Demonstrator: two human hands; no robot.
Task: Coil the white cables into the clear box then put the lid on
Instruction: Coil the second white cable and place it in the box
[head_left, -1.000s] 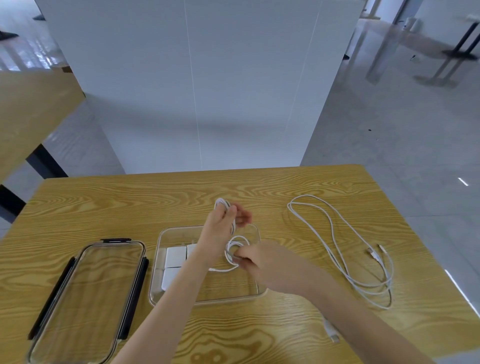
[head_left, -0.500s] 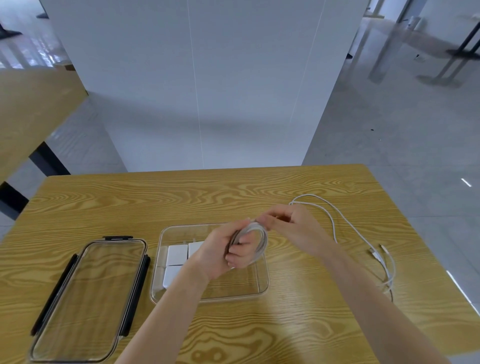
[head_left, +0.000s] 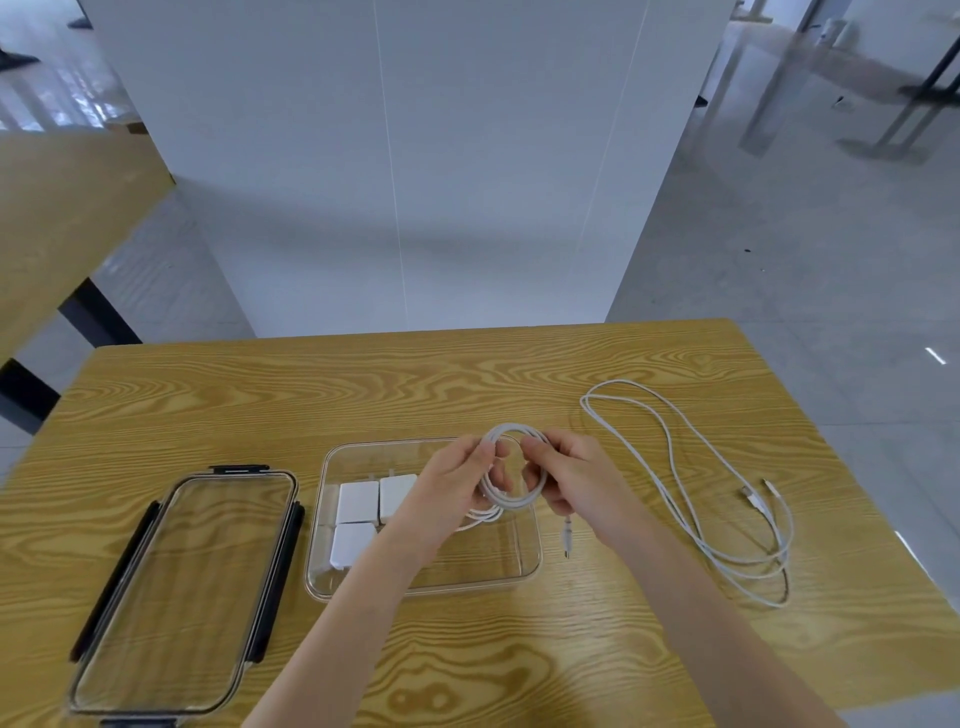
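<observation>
A coiled white cable (head_left: 511, 467) is held above the clear box (head_left: 519, 571) by both hands. My left hand (head_left: 452, 493) grips the coil's left side, my right hand (head_left: 576, 478) its right side. The cable's plug end (head_left: 567, 540) hangs down below my right hand, at the box's right wall. A second white cable (head_left: 691, 499) lies loose on the table to the right of the box. The clear lid (head_left: 182, 587) with black latches lies flat left of the box.
Three white charger blocks (head_left: 358, 504) sit in the left part of the box. The wooden table (head_left: 467, 379) ends just behind, with a white partition (head_left: 395, 156) beyond. Another wooden table (head_left: 62, 208) stands at far left.
The loose loops have been gathered into one round coil. My right hand moved from the coil's top to its right side, and the plug end now dangles below it.
</observation>
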